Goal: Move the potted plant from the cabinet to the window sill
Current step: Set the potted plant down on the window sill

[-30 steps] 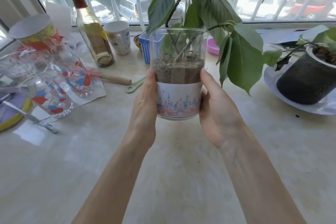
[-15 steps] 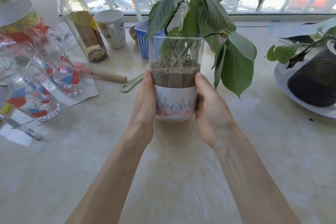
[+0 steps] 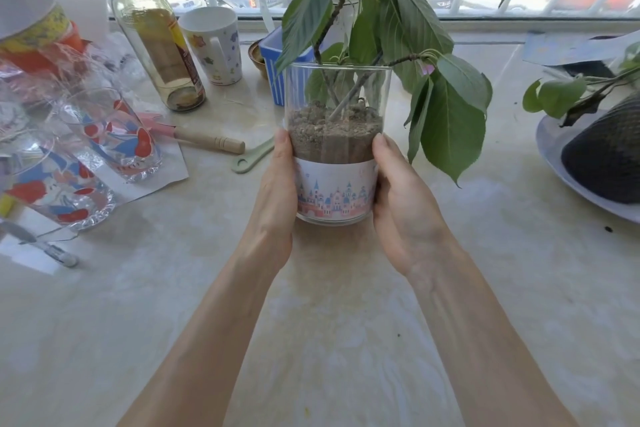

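The potted plant point(image 3: 336, 152) is a clear glass with a castle-print band, soil inside and drooping green leaves. It stands upright at the middle of the pale marble window sill point(image 3: 311, 322), its base touching or just above the surface. My left hand point(image 3: 275, 204) clasps its left side. My right hand point(image 3: 401, 204) clasps its right side. Both thumbs press the glass at soil level.
Left of the pot are painted glasses point(image 3: 114, 135), a tall bottle point(image 3: 156, 45), a white mug point(image 3: 213, 45), a wooden-handled tool point(image 3: 204, 140) and a green opener point(image 3: 251, 158). A blue box point(image 3: 273, 66) stands behind. Another dark pot on a white plate point(image 3: 554, 163) sits right.
Both hands carried the pot slightly forward and lower toward the sill. The view shifted down and left, so the left-side clutter sits nearer the frame edge.
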`<state>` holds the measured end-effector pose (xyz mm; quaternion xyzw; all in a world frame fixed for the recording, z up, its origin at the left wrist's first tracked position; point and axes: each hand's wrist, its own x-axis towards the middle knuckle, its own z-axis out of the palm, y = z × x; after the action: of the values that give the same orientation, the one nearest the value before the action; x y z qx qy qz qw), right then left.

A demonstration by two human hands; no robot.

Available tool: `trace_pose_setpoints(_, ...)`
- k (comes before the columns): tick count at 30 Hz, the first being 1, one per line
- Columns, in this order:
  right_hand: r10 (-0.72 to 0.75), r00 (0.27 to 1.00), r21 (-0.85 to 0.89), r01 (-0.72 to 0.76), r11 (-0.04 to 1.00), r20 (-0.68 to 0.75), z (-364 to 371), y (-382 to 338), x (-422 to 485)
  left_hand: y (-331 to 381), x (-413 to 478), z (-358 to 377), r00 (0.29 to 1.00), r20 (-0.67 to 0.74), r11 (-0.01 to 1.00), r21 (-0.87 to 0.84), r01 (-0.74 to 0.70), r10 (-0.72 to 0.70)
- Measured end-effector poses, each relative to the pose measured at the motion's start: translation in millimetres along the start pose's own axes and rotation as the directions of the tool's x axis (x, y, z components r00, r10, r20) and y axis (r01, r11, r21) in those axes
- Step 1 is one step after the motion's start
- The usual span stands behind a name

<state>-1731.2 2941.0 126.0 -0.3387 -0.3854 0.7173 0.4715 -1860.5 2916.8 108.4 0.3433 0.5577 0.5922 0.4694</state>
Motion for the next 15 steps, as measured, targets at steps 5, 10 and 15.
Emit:
trace_pose_setpoints(5, -0.007, 1.000, 0.003, 0.007, 1.000, 0.016, -0.7, 0.8, -3.3, 0.1, -1.2, -0.5, 1.000, 0.010, 1.000, 0.002, -0.007, 0.007)
trace_pose_setpoints(10, -0.023, 1.000, 0.005, 0.023, 1.000, 0.021, 0.4, 1.1, -8.0, -1.2, -4.4, -1.7, 1.000, 0.025, 1.000, 0.009, -0.015, 0.015)
trace_pose_setpoints(15, -0.034, 0.999, 0.007, 0.034, 0.999, 0.032, 1.4, 0.2, -13.8, -2.6, -7.8, -2.7, 0.999, 0.021, 0.999, 0.007, -0.032, 0.032)
